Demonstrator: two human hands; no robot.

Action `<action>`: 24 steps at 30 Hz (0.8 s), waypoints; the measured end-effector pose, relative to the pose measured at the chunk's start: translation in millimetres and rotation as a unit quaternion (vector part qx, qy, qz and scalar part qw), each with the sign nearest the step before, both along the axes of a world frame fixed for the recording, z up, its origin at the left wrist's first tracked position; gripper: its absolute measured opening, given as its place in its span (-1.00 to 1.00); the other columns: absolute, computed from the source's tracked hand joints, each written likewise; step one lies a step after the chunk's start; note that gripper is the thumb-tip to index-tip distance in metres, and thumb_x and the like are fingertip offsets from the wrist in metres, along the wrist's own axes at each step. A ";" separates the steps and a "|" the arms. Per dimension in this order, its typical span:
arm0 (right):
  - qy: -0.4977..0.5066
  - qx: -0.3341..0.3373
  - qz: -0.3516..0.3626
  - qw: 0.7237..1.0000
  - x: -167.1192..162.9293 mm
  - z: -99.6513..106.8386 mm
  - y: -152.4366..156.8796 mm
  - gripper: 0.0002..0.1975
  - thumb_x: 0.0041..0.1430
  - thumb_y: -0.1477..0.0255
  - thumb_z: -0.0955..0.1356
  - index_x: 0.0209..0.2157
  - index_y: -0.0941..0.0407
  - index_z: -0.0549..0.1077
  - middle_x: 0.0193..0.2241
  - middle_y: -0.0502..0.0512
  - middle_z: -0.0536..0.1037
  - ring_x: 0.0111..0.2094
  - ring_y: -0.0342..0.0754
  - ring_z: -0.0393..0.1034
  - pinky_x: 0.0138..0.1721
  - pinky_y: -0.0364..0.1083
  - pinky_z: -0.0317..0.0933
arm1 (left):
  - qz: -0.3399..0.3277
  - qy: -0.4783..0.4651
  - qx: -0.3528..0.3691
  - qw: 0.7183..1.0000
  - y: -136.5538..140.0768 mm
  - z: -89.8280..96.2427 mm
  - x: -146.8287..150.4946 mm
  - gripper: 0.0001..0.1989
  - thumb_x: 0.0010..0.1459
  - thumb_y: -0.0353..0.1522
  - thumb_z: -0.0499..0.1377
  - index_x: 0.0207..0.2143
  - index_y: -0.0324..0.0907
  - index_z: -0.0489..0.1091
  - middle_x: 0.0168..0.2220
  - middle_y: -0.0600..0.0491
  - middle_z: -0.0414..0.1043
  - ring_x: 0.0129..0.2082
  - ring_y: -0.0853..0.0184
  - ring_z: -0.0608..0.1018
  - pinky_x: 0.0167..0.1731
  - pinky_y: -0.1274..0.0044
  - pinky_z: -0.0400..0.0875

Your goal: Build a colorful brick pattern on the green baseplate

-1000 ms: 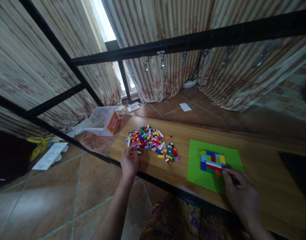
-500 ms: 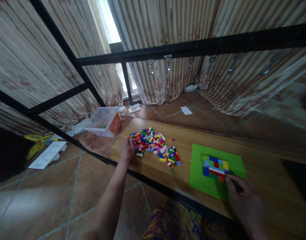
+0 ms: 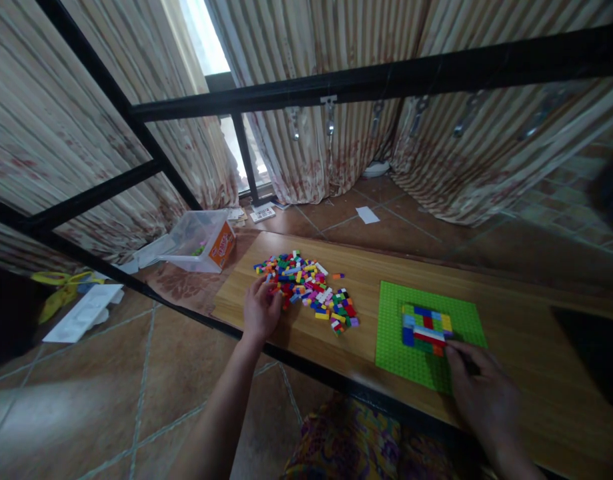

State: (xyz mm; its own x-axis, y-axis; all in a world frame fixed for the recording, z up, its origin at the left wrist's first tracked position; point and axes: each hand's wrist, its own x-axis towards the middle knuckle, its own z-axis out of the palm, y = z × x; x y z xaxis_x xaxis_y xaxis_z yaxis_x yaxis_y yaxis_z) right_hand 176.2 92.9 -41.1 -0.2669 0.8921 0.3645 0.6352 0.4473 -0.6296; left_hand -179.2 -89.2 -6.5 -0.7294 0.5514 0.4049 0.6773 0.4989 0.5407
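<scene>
My left hand [image 3: 262, 310] is at the near left side of a pile of loose toy bricks [image 3: 306, 280]. Its thumb and fingers are apart, with the fingertips among the bricks. To the right lies a green baseplate [image 3: 391, 333] carrying a low, multicoloured brick build [image 3: 422, 325]. A white and a red brick stand out along its near side. My right hand [image 3: 483, 390] rests over the plate's near right corner, thumb and forefinger closed at an orange brick [image 3: 438, 350] on the build's near edge. The palm hides that part of the plate.
The wooden table [image 3: 359, 370] has a black edge. A dark flat object [image 3: 586, 347] lies at its right. Beyond the left end stands a clear plastic bin [image 3: 199, 243] with an orange label. A black metal rail [image 3: 356, 90] with hanging clips crosses in front of curtains.
My left hand has shifted right along the pile's near edge, and its fingers have spread. My right hand stays at the build's corner. The view has shifted slightly.
</scene>
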 end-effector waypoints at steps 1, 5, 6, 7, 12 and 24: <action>-0.001 0.001 0.000 1.000 -0.6 0.8 -0.3 -0.62 0.15 0.11 0.24 -0.29 0.09 0.52 -0.25 0.16 0.55 -0.23 0.10 0.44 -0.19 0.03 0.29 | -0.012 0.018 -0.020 1.000 0.7 1.5 4.1 -0.84 0.11 -0.32 0.16 -0.25 -0.14 0.48 0.07 -0.10 0.36 0.06 0.13 0.41 0.06 0.28 0.29; 0.000 0.009 -0.001 1.000 -2.9 2.9 -1.3 -0.63 0.17 0.13 0.23 -0.30 0.11 0.51 -0.25 0.19 0.55 -0.24 0.08 0.44 -0.21 0.01 0.28 | -0.023 0.072 -0.104 0.992 4.5 3.1 17.1 -0.89 0.03 -0.31 0.23 -0.35 -0.12 0.47 0.11 -0.09 0.33 0.09 0.04 0.37 0.06 0.20 0.24; 0.005 0.008 0.002 1.000 -3.5 2.9 -1.2 -0.63 0.17 0.14 0.23 -0.30 0.11 0.51 -0.26 0.19 0.55 -0.24 0.08 0.43 -0.20 0.01 0.28 | -0.020 0.081 -0.118 0.990 5.5 2.9 19.0 -0.88 0.02 -0.30 0.24 -0.36 -0.12 0.47 0.12 -0.08 0.32 0.09 0.03 0.36 0.06 0.18 0.23; 0.012 0.007 0.004 1.000 -4.1 2.8 -1.0 -0.64 0.18 0.14 0.23 -0.30 0.10 0.51 -0.26 0.18 0.55 -0.23 0.07 0.43 -0.19 0.01 0.28 | -0.018 0.087 -0.129 0.988 6.5 2.6 20.4 -0.88 0.01 -0.29 0.24 -0.36 -0.11 0.47 0.12 -0.08 0.32 0.09 0.02 0.35 0.07 0.17 0.22; 0.036 0.003 0.016 0.999 -6.7 3.8 -0.1 -0.69 0.20 0.20 0.23 -0.29 0.10 0.50 -0.28 0.17 0.54 -0.23 0.04 0.42 -0.17 0.01 0.28 | 0.002 0.090 -0.156 0.984 10.9 3.6 21.1 -0.89 0.04 -0.31 0.19 -0.36 -0.13 0.47 0.08 -0.10 0.35 0.07 -0.01 0.36 0.03 0.15 0.22; 0.059 -0.005 0.023 0.998 -9.2 8.1 -1.2 -0.73 0.22 0.26 0.24 -0.31 0.11 0.50 -0.28 0.17 0.53 -0.24 0.03 0.42 -0.17 0.01 0.28 | 0.042 0.004 -0.033 0.999 5.2 32.2 19.7 -0.81 0.08 -0.27 0.12 -0.38 -0.18 0.46 -0.14 -0.10 0.49 -0.13 0.12 0.52 -0.09 0.33 0.38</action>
State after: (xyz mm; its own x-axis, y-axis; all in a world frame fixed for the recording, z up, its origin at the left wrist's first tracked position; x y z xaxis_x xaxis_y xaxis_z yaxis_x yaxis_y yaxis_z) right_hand 167.0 91.7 -33.0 -0.2623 0.8841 0.3868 0.5351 0.4668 -0.7041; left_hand -159.5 -84.0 25.7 -0.7719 0.5136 0.3747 0.6348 0.5893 0.4998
